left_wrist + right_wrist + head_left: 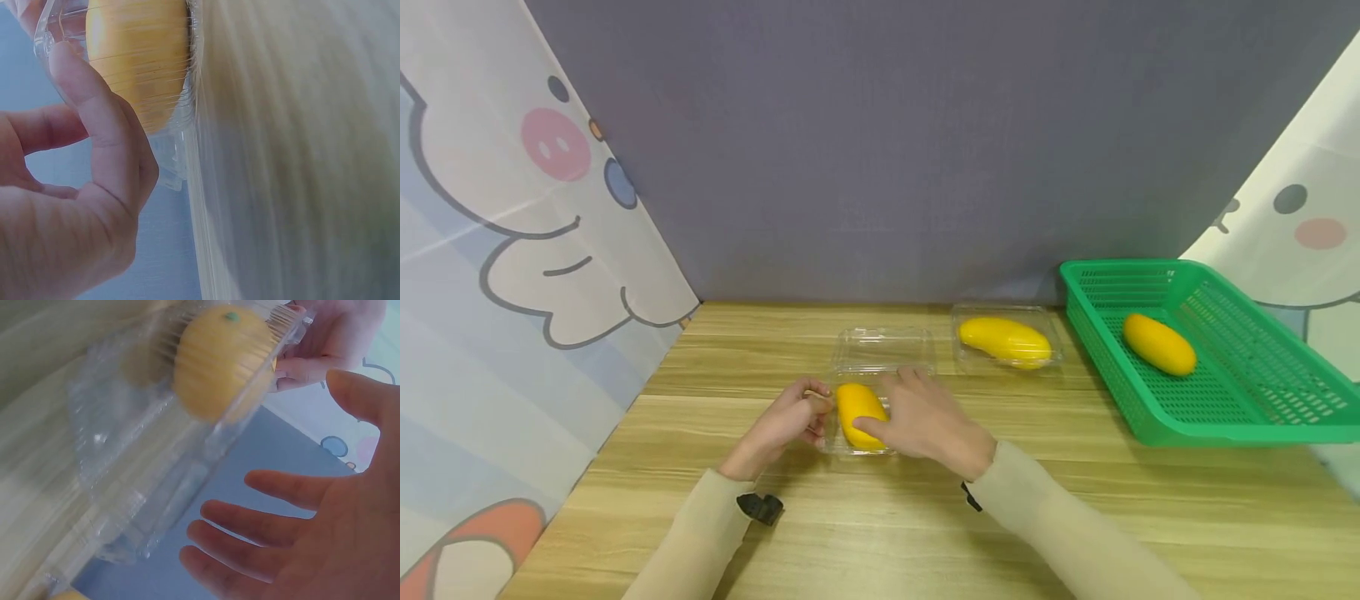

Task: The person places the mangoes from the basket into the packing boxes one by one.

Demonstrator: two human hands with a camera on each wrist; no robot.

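A yellow mango [856, 404] lies in the base of a hinged clear plastic box [842, 451], whose lid [883, 350] is folded back away from the person. The left hand [786, 421] is at the box's left side; in the left wrist view its thumb and a finger [103, 119] pinch the clear rim. Over the right side of the box is the right hand [925, 421], its thumb overlapping the mango in the head view. In the right wrist view the right hand's fingers [262, 522] are spread and apart from the box, holding nothing.
Farther back and right stands another clear plastic box [1060, 354] with a yellow mango [1006, 340] in it. A green slotted basket [1157, 429] on the right holds one more mango [1159, 344]. Behind the wooden table [865, 533] rises a grey wall [865, 150].
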